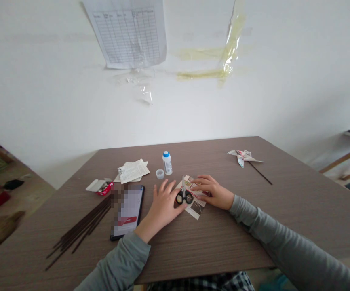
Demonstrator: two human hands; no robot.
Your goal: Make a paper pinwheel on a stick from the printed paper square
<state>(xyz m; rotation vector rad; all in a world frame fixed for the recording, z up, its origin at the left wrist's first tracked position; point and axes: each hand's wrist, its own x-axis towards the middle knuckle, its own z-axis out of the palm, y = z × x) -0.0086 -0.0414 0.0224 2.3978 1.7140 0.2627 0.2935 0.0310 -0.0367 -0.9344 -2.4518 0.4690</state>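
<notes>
A small pair of black-handled scissors (184, 197) lies on a piece of printed paper (197, 207), blades pointing toward the wall. Just left of them is my left hand (165, 203), its fingers spread and the thumb and forefinger at the handle loops; whether they grip the loops I cannot tell. From the right, my right hand (214, 191) rests over the paper with fingers stretched out, near the blades. Part of the paper is hidden under my hands. Beyond them stands a white bottle with a blue top (167, 163), next to a clear cap (159, 174).
Left of my hands lie a phone (129, 210), thin dark sticks (85, 226), an open small red-and-white box (101, 186) and stacked paper pieces (134, 171). A paper pinwheel (244, 157) on a stick lies at the right. The table (284, 226) meets a white wall.
</notes>
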